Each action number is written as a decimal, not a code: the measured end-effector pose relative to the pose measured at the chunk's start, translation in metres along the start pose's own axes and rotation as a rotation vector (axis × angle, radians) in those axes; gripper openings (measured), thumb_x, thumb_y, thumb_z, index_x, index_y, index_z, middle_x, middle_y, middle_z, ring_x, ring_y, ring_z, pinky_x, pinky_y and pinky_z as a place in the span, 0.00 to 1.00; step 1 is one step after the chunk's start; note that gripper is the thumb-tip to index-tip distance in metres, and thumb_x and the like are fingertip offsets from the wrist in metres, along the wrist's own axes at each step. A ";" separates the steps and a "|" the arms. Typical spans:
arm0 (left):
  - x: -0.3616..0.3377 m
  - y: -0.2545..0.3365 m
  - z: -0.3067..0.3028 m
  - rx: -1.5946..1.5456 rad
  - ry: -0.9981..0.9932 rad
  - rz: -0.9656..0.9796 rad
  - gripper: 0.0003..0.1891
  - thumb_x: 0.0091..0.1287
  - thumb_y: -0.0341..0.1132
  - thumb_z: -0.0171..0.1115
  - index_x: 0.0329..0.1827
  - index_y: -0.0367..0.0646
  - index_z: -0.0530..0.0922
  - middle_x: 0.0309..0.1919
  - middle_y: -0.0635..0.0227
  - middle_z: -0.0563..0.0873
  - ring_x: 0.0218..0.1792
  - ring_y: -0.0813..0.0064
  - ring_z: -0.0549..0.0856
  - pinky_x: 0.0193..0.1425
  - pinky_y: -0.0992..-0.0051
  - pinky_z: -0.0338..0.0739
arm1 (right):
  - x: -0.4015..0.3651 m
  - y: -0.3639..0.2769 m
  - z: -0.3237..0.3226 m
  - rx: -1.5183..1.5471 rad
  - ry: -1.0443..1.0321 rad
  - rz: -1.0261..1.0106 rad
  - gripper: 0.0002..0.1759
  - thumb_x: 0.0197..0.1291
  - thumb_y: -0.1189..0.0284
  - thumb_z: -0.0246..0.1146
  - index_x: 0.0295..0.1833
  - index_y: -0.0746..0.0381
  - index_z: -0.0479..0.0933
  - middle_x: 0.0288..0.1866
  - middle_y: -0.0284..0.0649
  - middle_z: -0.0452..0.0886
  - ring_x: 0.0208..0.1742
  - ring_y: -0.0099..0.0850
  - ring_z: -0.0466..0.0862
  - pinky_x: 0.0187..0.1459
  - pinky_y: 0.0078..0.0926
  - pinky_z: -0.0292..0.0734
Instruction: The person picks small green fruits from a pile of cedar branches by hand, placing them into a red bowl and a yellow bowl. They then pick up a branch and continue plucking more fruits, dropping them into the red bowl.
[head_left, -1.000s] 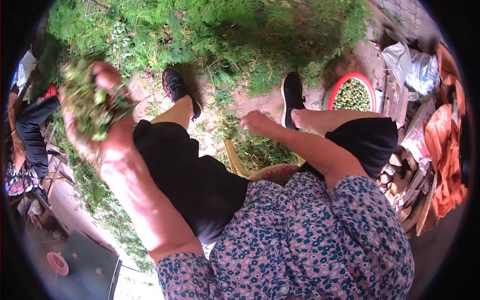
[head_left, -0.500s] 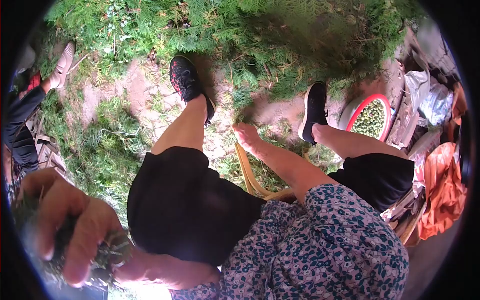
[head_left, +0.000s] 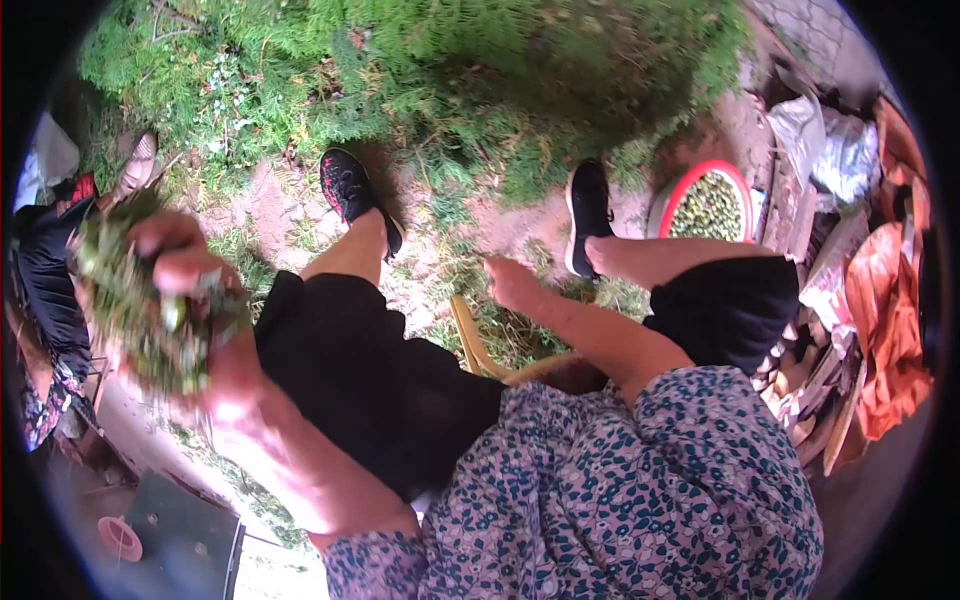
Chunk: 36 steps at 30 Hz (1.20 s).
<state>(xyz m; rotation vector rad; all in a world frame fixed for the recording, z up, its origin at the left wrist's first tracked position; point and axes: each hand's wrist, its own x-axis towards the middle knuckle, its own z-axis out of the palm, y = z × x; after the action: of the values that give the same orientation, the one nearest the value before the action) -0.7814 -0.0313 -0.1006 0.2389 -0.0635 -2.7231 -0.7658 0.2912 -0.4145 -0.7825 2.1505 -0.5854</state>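
My left hand (head_left: 195,300) is raised at the left of the view, its fingers wrapped round a bushy clump of green sprigs (head_left: 135,290). The clump is blurred, and part of it hides behind the fingers. Low between my knees, my right hand (head_left: 512,283) has its fingers curled together near the ground litter. What those fingers hold, if anything, is too small to make out. Just below that hand is a yellow curved bar (head_left: 468,335). A red-rimmed bowl (head_left: 657,215) filled with small green cones or berries stands beyond my right shoe.
Cut evergreen branches (head_left: 400,90) cover the ground ahead. Another person's dark-clothed leg (head_left: 50,260) is at the left. Split wood (head_left: 815,400), plastic bags (head_left: 850,165) and an orange sheet (head_left: 885,320) line the right. A dark panel (head_left: 180,540) lies lower left.
My left hand has risen from the lower left with the clump of sprigs, now seen more fully. The right hand stays low, fingers curled. The whole view has shifted slightly.
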 end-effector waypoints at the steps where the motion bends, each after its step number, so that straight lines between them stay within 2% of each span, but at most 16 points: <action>1: -0.001 -0.003 -0.004 0.053 -0.026 0.000 0.16 0.58 0.35 0.58 0.47 0.39 0.72 0.43 0.62 0.72 0.47 0.69 0.68 0.45 0.66 0.72 | -0.003 0.005 -0.014 0.008 0.091 -0.044 0.08 0.49 0.74 0.55 0.37 0.65 0.70 0.32 0.50 0.75 0.36 0.48 0.77 0.41 0.42 0.74; 6: -0.011 -0.031 -0.020 -0.008 -0.101 -0.058 0.18 0.51 0.31 0.61 0.47 0.40 0.75 0.47 0.59 0.74 0.50 0.65 0.71 0.51 0.66 0.74 | -0.014 -0.009 -0.133 0.136 0.588 0.039 0.08 0.51 0.71 0.55 0.33 0.66 0.74 0.32 0.53 0.77 0.38 0.50 0.77 0.41 0.43 0.72; 8: -0.018 -0.045 -0.007 -0.085 0.101 -0.065 0.18 0.41 0.29 0.63 0.39 0.39 0.78 0.39 0.62 0.78 0.43 0.67 0.75 0.42 0.65 0.79 | -0.022 -0.011 -0.169 0.334 0.666 0.119 0.10 0.50 0.69 0.57 0.33 0.66 0.75 0.31 0.53 0.78 0.36 0.49 0.78 0.40 0.42 0.71; 14: -0.052 -0.096 0.031 -0.050 -0.037 -0.194 0.15 0.48 0.30 0.61 0.40 0.38 0.76 0.38 0.62 0.77 0.43 0.68 0.74 0.41 0.67 0.78 | -0.054 -0.020 -0.217 0.524 0.905 -0.001 0.12 0.47 0.68 0.60 0.34 0.66 0.76 0.27 0.50 0.78 0.34 0.48 0.78 0.39 0.40 0.72; 15: -0.057 -0.101 0.033 -0.075 -0.050 -0.297 0.14 0.49 0.30 0.62 0.40 0.38 0.76 0.38 0.62 0.77 0.43 0.68 0.74 0.41 0.67 0.78 | -0.057 -0.018 -0.218 0.503 0.940 -0.016 0.12 0.49 0.69 0.60 0.36 0.66 0.76 0.24 0.47 0.78 0.29 0.41 0.80 0.35 0.35 0.74; 16: -0.063 -0.106 0.036 -0.100 -0.062 -0.396 0.14 0.50 0.31 0.62 0.40 0.38 0.76 0.38 0.62 0.77 0.43 0.68 0.74 0.42 0.67 0.77 | -0.066 -0.023 -0.224 0.502 0.953 -0.020 0.12 0.49 0.69 0.60 0.36 0.66 0.76 0.24 0.47 0.78 0.29 0.41 0.80 0.35 0.35 0.74; 18: -0.069 -0.116 0.034 -0.018 -0.095 -0.404 0.14 0.53 0.32 0.62 0.43 0.39 0.75 0.39 0.61 0.76 0.43 0.68 0.74 0.45 0.69 0.76 | -0.079 -0.036 -0.228 0.793 0.868 0.088 0.11 0.50 0.71 0.59 0.37 0.66 0.77 0.22 0.44 0.78 0.22 0.33 0.80 0.29 0.30 0.75; 20: -0.071 -0.131 0.024 -0.033 -0.067 -0.389 0.16 0.53 0.31 0.63 0.45 0.39 0.74 0.40 0.60 0.75 0.43 0.68 0.74 0.47 0.69 0.75 | -0.080 -0.036 -0.224 0.794 0.892 0.065 0.10 0.50 0.72 0.59 0.37 0.66 0.77 0.21 0.43 0.78 0.20 0.30 0.80 0.27 0.27 0.74; 21: -0.080 -0.139 0.018 0.017 -0.091 -0.362 0.16 0.63 0.43 0.53 0.47 0.41 0.76 0.45 0.60 0.77 0.45 0.63 0.74 0.48 0.64 0.76 | -0.081 -0.036 -0.224 0.786 0.912 0.050 0.10 0.51 0.73 0.58 0.37 0.66 0.77 0.20 0.42 0.77 0.18 0.27 0.79 0.25 0.25 0.74; 24: -0.077 -0.154 0.020 0.020 -0.078 -0.472 0.17 0.60 0.42 0.57 0.47 0.41 0.76 0.43 0.59 0.78 0.44 0.62 0.74 0.50 0.63 0.76 | -0.081 -0.041 -0.227 0.786 0.918 0.002 0.10 0.50 0.72 0.59 0.37 0.67 0.77 0.21 0.43 0.77 0.19 0.28 0.79 0.26 0.26 0.74; 26: -0.083 -0.153 0.021 0.029 -0.115 -0.489 0.18 0.59 0.42 0.59 0.47 0.41 0.76 0.45 0.59 0.77 0.45 0.61 0.73 0.49 0.62 0.76 | -0.074 -0.048 -0.234 0.595 1.028 -0.072 0.09 0.52 0.72 0.60 0.36 0.67 0.77 0.22 0.42 0.77 0.19 0.26 0.79 0.25 0.24 0.75; 28: -0.087 -0.144 0.025 0.015 -0.112 -0.362 0.18 0.58 0.41 0.60 0.48 0.41 0.75 0.46 0.57 0.76 0.46 0.61 0.73 0.50 0.62 0.76 | -0.072 -0.058 -0.241 0.960 0.895 -0.023 0.09 0.57 0.73 0.58 0.42 0.66 0.76 0.25 0.33 0.76 0.22 0.20 0.77 0.21 0.17 0.72; 29: -0.090 -0.141 0.032 0.068 -0.131 -0.269 0.19 0.55 0.39 0.62 0.48 0.41 0.74 0.46 0.58 0.75 0.48 0.61 0.72 0.50 0.63 0.75 | -0.071 -0.059 -0.243 0.979 0.889 -0.021 0.08 0.58 0.74 0.58 0.42 0.65 0.76 0.26 0.32 0.76 0.22 0.20 0.77 0.21 0.16 0.72; 30: -0.098 -0.134 0.040 0.109 -0.111 -0.261 0.17 0.49 0.30 0.64 0.43 0.39 0.76 0.41 0.62 0.76 0.44 0.68 0.73 0.47 0.68 0.76 | -0.070 -0.062 -0.244 0.982 0.884 -0.030 0.08 0.58 0.74 0.58 0.42 0.65 0.76 0.26 0.32 0.76 0.22 0.20 0.77 0.21 0.16 0.72; 34: -0.101 -0.096 0.045 0.048 0.005 -0.140 0.12 0.51 0.31 0.60 0.39 0.38 0.78 0.36 0.62 0.79 0.44 0.68 0.74 0.43 0.69 0.78 | -0.077 -0.059 -0.245 1.010 0.872 -0.040 0.07 0.58 0.74 0.58 0.41 0.65 0.76 0.25 0.32 0.75 0.22 0.19 0.77 0.20 0.16 0.72; 36: -0.104 -0.084 0.044 0.051 -0.048 -0.100 0.12 0.50 0.31 0.59 0.39 0.38 0.78 0.37 0.62 0.79 0.43 0.68 0.75 0.44 0.68 0.78 | -0.077 -0.046 -0.241 0.992 0.856 -0.065 0.07 0.58 0.75 0.57 0.41 0.65 0.76 0.25 0.33 0.75 0.22 0.20 0.77 0.20 0.17 0.71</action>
<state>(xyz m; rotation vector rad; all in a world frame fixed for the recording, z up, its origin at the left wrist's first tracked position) -0.7281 0.0879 -0.0479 0.1958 -0.1390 -2.8293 -0.8982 0.3483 -0.2013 -0.0062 2.0797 -2.0791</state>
